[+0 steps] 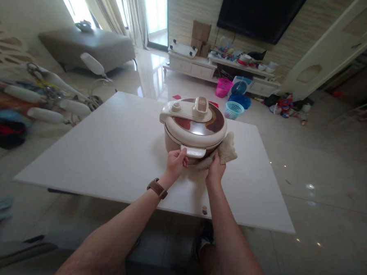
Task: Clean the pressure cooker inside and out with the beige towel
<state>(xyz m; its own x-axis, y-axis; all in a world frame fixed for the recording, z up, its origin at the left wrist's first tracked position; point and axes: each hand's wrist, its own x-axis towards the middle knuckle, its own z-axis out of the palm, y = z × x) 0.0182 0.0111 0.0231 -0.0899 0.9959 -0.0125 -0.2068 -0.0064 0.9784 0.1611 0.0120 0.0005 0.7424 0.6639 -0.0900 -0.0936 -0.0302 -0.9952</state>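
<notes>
A cream and brown pressure cooker (199,128) with a lid stands on the white table (115,150), slightly tilted in view. My left hand (176,165), with a brown watch (157,188) on its wrist, grips the cooker's front handle (193,151) between thumb and fingers. At the cooker's lower right side, my right hand (216,170) holds a beige cloth (228,149) against the body. Part of the cloth runs under the handle, and the fingers beneath it are hidden.
A small figure sticker (204,210) is at the table's near edge. Beyond the table are a pink basket (224,88), a light blue basket (234,110) and a low white cabinet (191,68). Lamp arms with white shades (46,115) stand at the left.
</notes>
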